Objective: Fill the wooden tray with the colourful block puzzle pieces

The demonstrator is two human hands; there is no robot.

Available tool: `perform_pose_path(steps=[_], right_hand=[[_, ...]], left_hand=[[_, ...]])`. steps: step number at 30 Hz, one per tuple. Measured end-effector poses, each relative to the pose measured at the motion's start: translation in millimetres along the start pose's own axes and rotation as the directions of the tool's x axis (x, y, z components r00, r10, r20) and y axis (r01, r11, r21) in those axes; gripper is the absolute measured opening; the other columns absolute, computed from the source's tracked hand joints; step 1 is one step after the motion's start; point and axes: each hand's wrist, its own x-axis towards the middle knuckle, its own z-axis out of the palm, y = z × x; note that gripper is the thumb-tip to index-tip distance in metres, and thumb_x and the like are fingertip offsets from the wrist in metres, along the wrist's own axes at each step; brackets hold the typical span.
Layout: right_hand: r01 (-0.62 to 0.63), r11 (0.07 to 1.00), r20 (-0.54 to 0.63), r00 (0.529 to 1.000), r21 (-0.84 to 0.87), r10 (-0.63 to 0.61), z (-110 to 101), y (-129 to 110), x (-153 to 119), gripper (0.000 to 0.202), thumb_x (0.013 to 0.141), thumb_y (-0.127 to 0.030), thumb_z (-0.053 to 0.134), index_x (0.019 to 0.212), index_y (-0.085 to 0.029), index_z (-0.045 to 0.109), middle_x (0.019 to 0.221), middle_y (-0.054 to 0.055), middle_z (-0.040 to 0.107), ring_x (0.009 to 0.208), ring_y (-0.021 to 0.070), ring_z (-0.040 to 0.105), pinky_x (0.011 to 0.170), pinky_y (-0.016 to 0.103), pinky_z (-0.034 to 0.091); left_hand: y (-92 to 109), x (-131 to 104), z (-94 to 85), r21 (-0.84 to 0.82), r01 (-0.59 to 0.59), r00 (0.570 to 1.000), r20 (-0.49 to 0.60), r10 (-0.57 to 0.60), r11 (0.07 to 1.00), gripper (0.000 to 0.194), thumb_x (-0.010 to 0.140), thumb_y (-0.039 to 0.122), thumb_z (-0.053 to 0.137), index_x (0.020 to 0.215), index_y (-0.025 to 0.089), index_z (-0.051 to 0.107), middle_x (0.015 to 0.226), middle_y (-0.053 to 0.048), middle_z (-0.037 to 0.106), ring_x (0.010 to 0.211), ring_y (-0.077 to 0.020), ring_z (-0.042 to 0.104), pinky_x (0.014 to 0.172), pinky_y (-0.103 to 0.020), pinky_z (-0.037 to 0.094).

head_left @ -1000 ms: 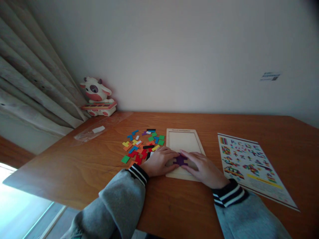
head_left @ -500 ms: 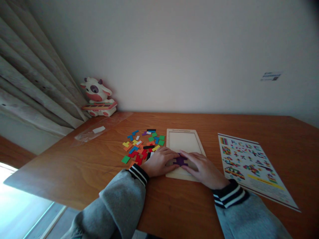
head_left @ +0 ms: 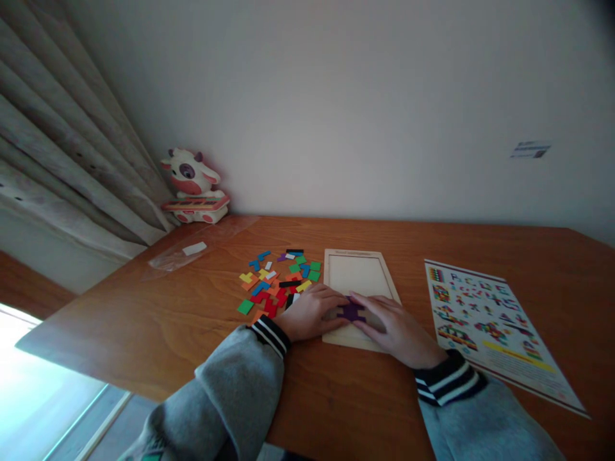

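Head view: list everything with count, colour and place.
Purple block shape: piece count unclear, purple, between the hands
Wooden tray: one, pale, under the hands
Puzzle blocks: many, multicoloured, left of the tray
Printed sheet: one, white, right of the tray
Cow keyboard toy: one, white and pink, table's far left
Clear plastic bag: one, transparent, near the toy
White slip: one, white, at the bag
Curtain: one, pale, left edge
Wall label: one, white and blue, upper right
Wall: one, grey-white, behind table
Table: one, brown, under the tray
Sleeves: two, grey, below the hands
Left hand: one, bare, shape's left side
Right hand: one, bare, shape's right side
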Motion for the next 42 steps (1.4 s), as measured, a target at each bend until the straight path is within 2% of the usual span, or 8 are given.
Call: perform_pose_path(steps=[12,20,23,27,31,34,37,42], right_hand=[[-0.019,1.0,0.004,1.0,0.022,0.019,-2,2,-2,0.048,0.089,-0.034,0.064,0.136,-0.026,0.054,0.122,0.008,0.069,0.109,0.0226,0.067,0.096,0.041,0.056],[-0.052,0.999,-0.072,0.996,0.006,0.052,-2,6,-5,0.034,0.094,-0.036,0.057,0.125,-0.024,0.059,0.119,0.009,0.07,0.109,0.0239,0.067,0.096,0.042,0.056],[-0.04,0.999,-0.119,0.992,-0.003,0.04,-4,8,-7,0.029,0.095,-0.035,0.054,0.121,-0.024,0.061,0.116,0.008,0.07,0.105,0.023,0.068,0.094,0.04,0.056],[-0.071,0.997,-0.189,0.979,0.009,0.072,-7,10,-9,0.026,0.096,-0.036,0.052,0.117,-0.023,0.062,0.11,0.008,0.07,0.093,0.0213,0.068,0.087,0.038,0.056],[-0.085,0.996,-0.211,0.973,0.028,0.089,-7,12,-10,0.025,0.097,-0.036,0.051,0.115,-0.023,0.061,0.106,0.008,0.068,0.088,0.0205,0.066,0.084,0.037,0.055],[-0.094,0.995,-0.197,0.975,0.036,0.099,-7,13,-9,0.025,0.097,-0.036,0.05,0.116,-0.023,0.061,0.107,0.008,0.068,0.087,0.0204,0.065,0.084,0.038,0.055],[-0.107,0.993,-0.196,0.974,0.047,0.115,-7,13,-9,0.025,0.097,-0.037,0.051,0.115,-0.024,0.061,0.106,0.008,0.067,0.087,0.0205,0.064,0.083,0.038,0.054],[-0.133,0.987,-0.194,0.97,0.086,0.147,-8,12,-9,0.026,0.096,-0.038,0.051,0.115,-0.023,0.062,0.106,0.009,0.067,0.087,0.0208,0.064,0.084,0.039,0.053]], left_hand=[[4,-1,-3.6,-0.01,0.001,0.999,-0.034,-0.002,1.0,0.037,0.094,0.044,0.059,0.121,0.02,0.063,0.119,-0.009,0.069,0.11,-0.0227,0.062,0.097,-0.036,0.044],[5,-5,-5.7,0.083,-0.009,0.998,-0.065,0.014,0.996,0.034,0.097,0.042,0.053,0.119,0.018,0.065,0.12,-0.009,0.068,0.11,-0.0225,0.06,0.099,-0.036,0.044],[-5,-12,-18.7,0.202,0.02,0.997,-0.082,-0.004,0.979,0.032,0.098,0.038,0.051,0.117,0.018,0.065,0.117,-0.009,0.068,0.107,-0.0222,0.061,0.098,-0.037,0.046],[-34,-35,-48.1,0.361,0.15,0.988,-0.086,-0.127,0.92,0.024,0.098,0.031,0.05,0.109,0.02,0.069,0.106,-0.008,0.07,0.102,-0.0223,0.062,0.094,-0.037,0.048],[-63,-58,-66.7,0.395,0.227,0.974,-0.074,-0.216,0.89,0.023,0.093,0.031,0.057,0.111,0.021,0.069,0.1,-0.007,0.073,0.097,-0.0227,0.066,0.09,-0.036,0.05],[-73,-65,-67.9,0.385,0.299,0.952,-0.056,-0.301,0.873,0.023,0.092,0.027,0.058,0.111,0.023,0.07,0.09,-0.005,0.073,0.086,-0.0207,0.068,0.081,-0.032,0.052],[-77,-67,-65.7,0.351,0.339,0.939,-0.067,-0.338,0.873,0.024,0.089,0.024,0.061,0.112,0.024,0.069,0.094,-0.004,0.074,0.089,-0.0208,0.069,0.081,-0.031,0.053],[-67,-58,-61.6,0.25,0.263,0.963,-0.133,-0.236,0.932,0.022,0.092,0.026,0.059,0.111,0.024,0.069,0.105,-0.004,0.074,0.096,-0.0191,0.07,0.086,-0.031,0.054]])
